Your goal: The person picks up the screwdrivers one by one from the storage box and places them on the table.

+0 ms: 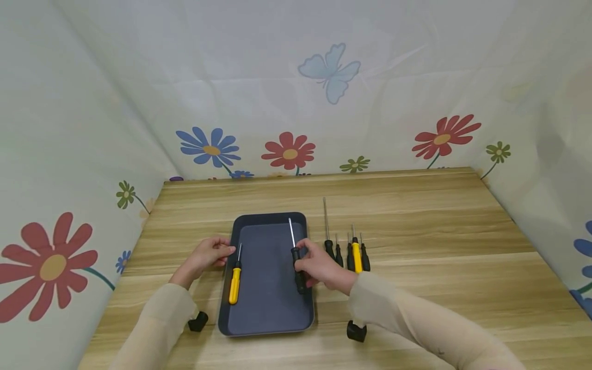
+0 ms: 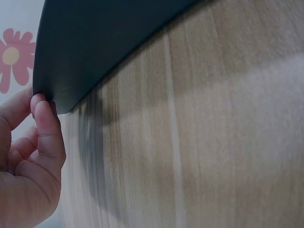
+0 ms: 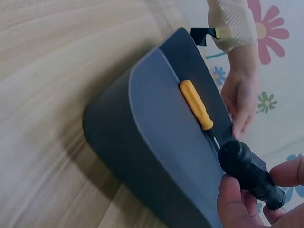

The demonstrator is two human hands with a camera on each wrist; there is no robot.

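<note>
A dark grey rectangular tray (image 1: pixel 265 313) lies on the wooden table. My left hand (image 1: pixel 207 257) pinches its left rim between thumb and fingers, as the left wrist view also shows at the tray wall (image 2: pixel 95 42). Over the tray's right side, my right hand (image 1: pixel 324 268) holds a black-handled screwdriver (image 1: pixel 299 282) by the handle, its metal tip pointing away from me. Inside the tray, along the left wall, rests a yellow-handled screwdriver (image 1: pixel 235 285). The right wrist view shows the black handle (image 3: pixel 254 175) between thumb and fingers, with the yellow screwdriver (image 3: pixel 194 102) beyond.
Right of the tray lie several more screwdrivers: a long black one (image 1: pixel 329 247), smaller black ones (image 1: pixel 365 259) and another yellow one (image 1: pixel 356 257). The wooden table (image 1: pixel 439 241) extends to both sides. A flower-printed curtain (image 1: pixel 388 113) stands behind it and at the sides.
</note>
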